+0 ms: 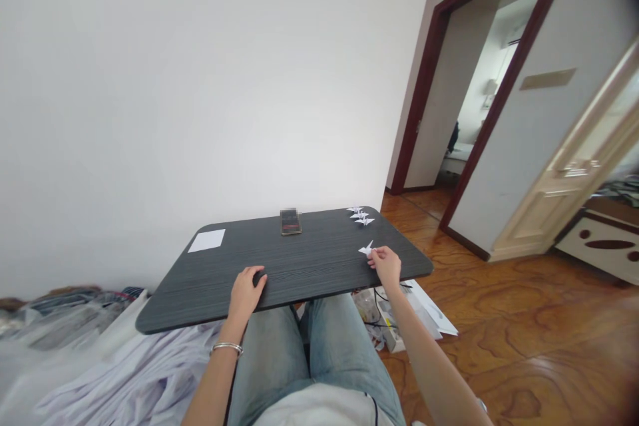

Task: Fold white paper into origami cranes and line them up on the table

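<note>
In my right hand (pixel 385 266) a white folded paper crane (pixel 367 250) is pinched between the fingertips, over the right part of the dark table (pixel 299 266). My left hand (pixel 247 289) rests at the table's front edge with its fingers loosely curved and thumb apart, holding nothing. Three similar white paper cranes (pixel 360 215) stand in a close row near the far right corner. On the far left of the table lies a flat white sheet of paper (pixel 206 240).
A phone (pixel 290 221) lies near the table's back edge, against the white wall (pixel 224 80). Crumpled fabric (pixel 140 373) is heaped to the left. Papers and a box with cables (pixel 394 326) sit under the right side. A doorway (pixel 464 80) opens at the right.
</note>
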### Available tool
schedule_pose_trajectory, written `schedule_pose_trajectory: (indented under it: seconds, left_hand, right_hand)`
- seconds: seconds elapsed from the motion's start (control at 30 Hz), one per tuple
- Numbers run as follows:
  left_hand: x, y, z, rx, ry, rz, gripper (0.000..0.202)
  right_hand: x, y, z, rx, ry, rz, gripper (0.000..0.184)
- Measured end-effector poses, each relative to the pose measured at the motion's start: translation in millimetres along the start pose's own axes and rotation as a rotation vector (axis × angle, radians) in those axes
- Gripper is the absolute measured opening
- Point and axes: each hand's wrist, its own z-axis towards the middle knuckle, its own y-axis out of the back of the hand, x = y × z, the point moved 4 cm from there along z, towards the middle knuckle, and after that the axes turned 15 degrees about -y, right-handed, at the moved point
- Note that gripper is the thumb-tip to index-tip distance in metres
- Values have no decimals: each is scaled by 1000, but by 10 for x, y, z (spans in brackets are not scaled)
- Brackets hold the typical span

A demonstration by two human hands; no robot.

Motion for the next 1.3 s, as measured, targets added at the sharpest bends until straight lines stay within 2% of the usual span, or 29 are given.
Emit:
schedule_pose_trajectory:
  seconds: [0.17, 0.33, 0.47, 0.73, 0.97, 1.2, 1.3]
  left_hand:
    - [88, -10, 43, 12, 28, 39, 26]
    - [64, -13, 34, 49, 22, 85, 28]
    - [66, -16, 37, 72, -1, 122, 29]
    - [120, -43, 41, 40, -45, 122, 30]
    - [14, 10, 34, 33, -36, 143, 28]
    - [19, 9, 40, 45, -51, 150, 26]
    - [13, 10, 43, 53, -49, 157, 26]
  right_hand:
    - [-40, 87, 449, -99, -49, -110, 6]
    - [15, 41, 710, -161, -67, -231, 6]
    - [113, -39, 795, -198, -54, -324, 6]
    - [281, -156, 888, -261, 22, -503, 8]
    - [191, -270, 1038, -264, 7, -633, 13]
    - [96, -327, 1174, -221, -25, -719, 28]
    - [93, -333, 1189, -220, -23, -730, 26]
